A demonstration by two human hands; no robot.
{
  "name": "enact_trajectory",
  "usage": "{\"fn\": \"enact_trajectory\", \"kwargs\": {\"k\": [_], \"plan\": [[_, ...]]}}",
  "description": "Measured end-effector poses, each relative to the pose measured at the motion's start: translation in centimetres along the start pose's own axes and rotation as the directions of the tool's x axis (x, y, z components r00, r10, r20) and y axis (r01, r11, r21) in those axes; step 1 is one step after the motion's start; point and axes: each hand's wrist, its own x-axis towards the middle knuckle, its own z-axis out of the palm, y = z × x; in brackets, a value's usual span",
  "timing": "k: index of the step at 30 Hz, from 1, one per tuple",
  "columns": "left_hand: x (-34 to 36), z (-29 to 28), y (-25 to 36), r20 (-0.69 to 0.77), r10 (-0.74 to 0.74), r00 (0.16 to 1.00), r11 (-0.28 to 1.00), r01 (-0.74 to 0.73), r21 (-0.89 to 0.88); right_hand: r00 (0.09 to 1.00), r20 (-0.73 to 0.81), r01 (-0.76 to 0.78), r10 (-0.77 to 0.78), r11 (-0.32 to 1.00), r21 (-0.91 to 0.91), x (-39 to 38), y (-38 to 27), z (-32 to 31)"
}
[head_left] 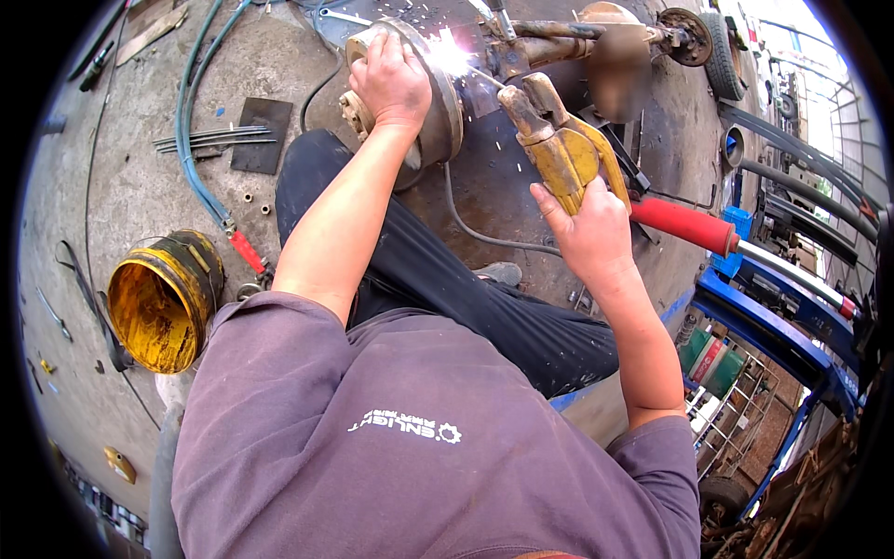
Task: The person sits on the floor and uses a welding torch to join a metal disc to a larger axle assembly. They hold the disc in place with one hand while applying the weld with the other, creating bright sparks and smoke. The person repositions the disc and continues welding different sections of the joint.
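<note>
Grey concrete floor [265, 70]; left hand [391, 79] grasping round brown metal drum [445, 107], right hand [596, 233] clenched on yellow chunky welding clamp [563, 160]; white arc [450, 56] spatter could burn bare left fingers.

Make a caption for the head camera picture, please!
Bright welding arc, left grip on a brake drum, right grip around a yellow electrode holder.

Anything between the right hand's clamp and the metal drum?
Nothing visible: the rod in the clamp points toward the drum, though glare hides its tip. The left hand touches the drum, off that line.
</note>
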Motion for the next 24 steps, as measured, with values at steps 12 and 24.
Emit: {"fn": "enact_trajectory", "kwargs": {"k": [12, 24], "plan": [[-0.1, 0.73, -0.49, -0.032, 0.026, 0.999, 0.999, -0.027, -0.025, 1.0, 0.0, 0.001, -0.001, 1.0, -0.004, 0.11, -0.13, 0.05], [0.01, -0.11, -0.04, -0.01, 0.019, 1.0, 1.0, -0.019, 0.004, 1.0, 0.005, 0.007, -0.007, 1.0, -0.021, 0.31, -0.07, 0.16]]}}
